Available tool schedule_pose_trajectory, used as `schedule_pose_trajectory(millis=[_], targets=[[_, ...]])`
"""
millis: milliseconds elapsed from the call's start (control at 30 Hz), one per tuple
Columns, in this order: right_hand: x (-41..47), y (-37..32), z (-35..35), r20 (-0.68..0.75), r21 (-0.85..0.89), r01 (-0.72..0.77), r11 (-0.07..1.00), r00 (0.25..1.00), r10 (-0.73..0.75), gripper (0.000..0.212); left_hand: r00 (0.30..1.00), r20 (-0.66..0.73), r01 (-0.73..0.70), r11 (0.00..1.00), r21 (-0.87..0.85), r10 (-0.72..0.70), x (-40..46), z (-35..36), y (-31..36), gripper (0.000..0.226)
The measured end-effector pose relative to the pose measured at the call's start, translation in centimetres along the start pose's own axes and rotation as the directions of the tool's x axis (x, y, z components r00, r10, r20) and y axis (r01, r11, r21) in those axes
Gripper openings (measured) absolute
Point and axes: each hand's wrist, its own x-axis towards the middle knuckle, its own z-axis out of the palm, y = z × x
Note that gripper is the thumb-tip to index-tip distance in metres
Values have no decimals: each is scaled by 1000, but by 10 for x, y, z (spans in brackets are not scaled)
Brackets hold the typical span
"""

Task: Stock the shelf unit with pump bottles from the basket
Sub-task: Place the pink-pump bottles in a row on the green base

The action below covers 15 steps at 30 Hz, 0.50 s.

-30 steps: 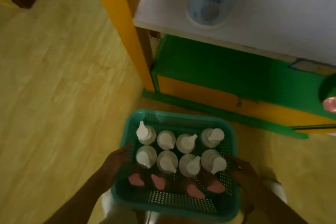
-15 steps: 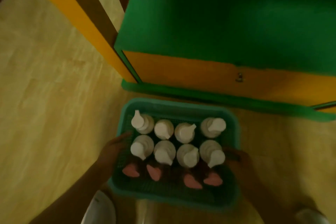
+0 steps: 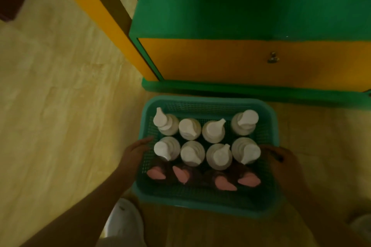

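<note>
Basket lowered further, nearer the floor before the green-and-orange shelf unit (image 3: 220, 54).
Left hand (image 3: 133, 151) at nine o'clock and right hand (image 3: 282, 159) at three still clasp the teal mesh plastic basket (image 3: 208, 103) of white-capped pump bottles (image 3: 206, 139).

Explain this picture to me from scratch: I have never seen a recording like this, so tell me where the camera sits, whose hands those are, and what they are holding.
There is no machine here. The single picture comes from a camera worn on a person's head, looking down at their own arms.

The left hand and right hand each hold one side of a teal plastic basket, just above a pale wooden floor.

Inside stand eight white pump bottles in two rows of four. Nearer the person are four darker bottles with pink pump heads.

Beyond the basket is the shelf unit, painted green and orange. Nothing has been taken out of the basket yet, as far as this picture shows.
</note>
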Motion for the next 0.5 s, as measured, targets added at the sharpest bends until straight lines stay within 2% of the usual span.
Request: schedule_pose_trajectory(millis=[67,133,267,333,400,500], targets=[[1,-6,-8,47,42,26,999,999,-28,18,999,18,37,999,33,-38,0,-3,1,30],[-1,-12,-17,75,6,35,999,997,-36,17,997,73,24,997,74,-30,-3,-9,7,31],[-5,-27,-38,-5,-49,169,984,986,-169,16,985,15,-170,975,143,169,-25,-22,38,40],[-17,-40,-46,-23,-24,219,975,975,-219,24,972,72,-229,967,112,222,-44,-26,48,44],[-31,-52,-50,-29,-21,261,965,965,-262,30,957,145,-264,962,67,252,-70,-27,55,37],[-57,-70,-60,-3,-43,308,950,951,-309,29,916,246,-342,937,69,316,-114,-22,59,27]])
